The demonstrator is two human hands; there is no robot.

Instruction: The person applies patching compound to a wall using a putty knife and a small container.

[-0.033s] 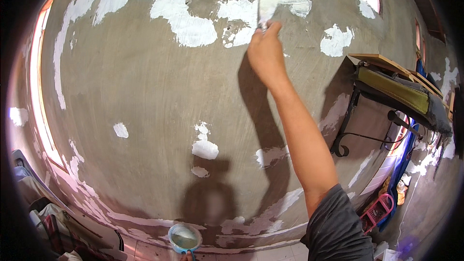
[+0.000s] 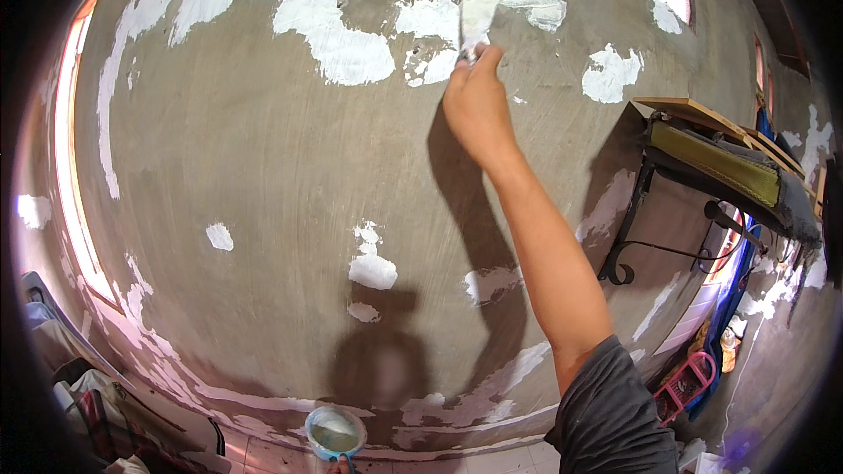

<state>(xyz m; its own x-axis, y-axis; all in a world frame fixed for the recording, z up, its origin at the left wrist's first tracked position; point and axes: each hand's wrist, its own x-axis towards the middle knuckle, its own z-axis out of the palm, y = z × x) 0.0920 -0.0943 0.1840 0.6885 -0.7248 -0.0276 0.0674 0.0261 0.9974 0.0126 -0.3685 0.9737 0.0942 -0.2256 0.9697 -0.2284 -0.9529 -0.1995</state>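
My right hand (image 2: 479, 96) is raised high against a grey plastered wall (image 2: 290, 149), gripping a putty knife (image 2: 477, 17). White filler coats its broad blade, which lies on the wall beside a fresh, ridged patch of white filler (image 2: 537, 3). At the bottom of the view, the fingertips of my left hand (image 2: 339, 465) hold a light blue bowl (image 2: 358, 432). Whitish filler is smeared inside it. The bowl's edge hides most of that hand or it falls outside the picture.
Further filler patches (image 2: 338, 39) dot the wall. On the right a wooden shelf (image 2: 694, 109) with black scrolled brackets (image 2: 620, 268) juts out, a dark and olive bag-like thing (image 2: 716, 162) beneath its board. A pink plastic thing (image 2: 689, 384) stands lower right; piled cloth (image 2: 92, 404) lies lower left.
My right hand and the putty knife have shifted slightly left along the wall. The left hand and the bowl look unmoved.
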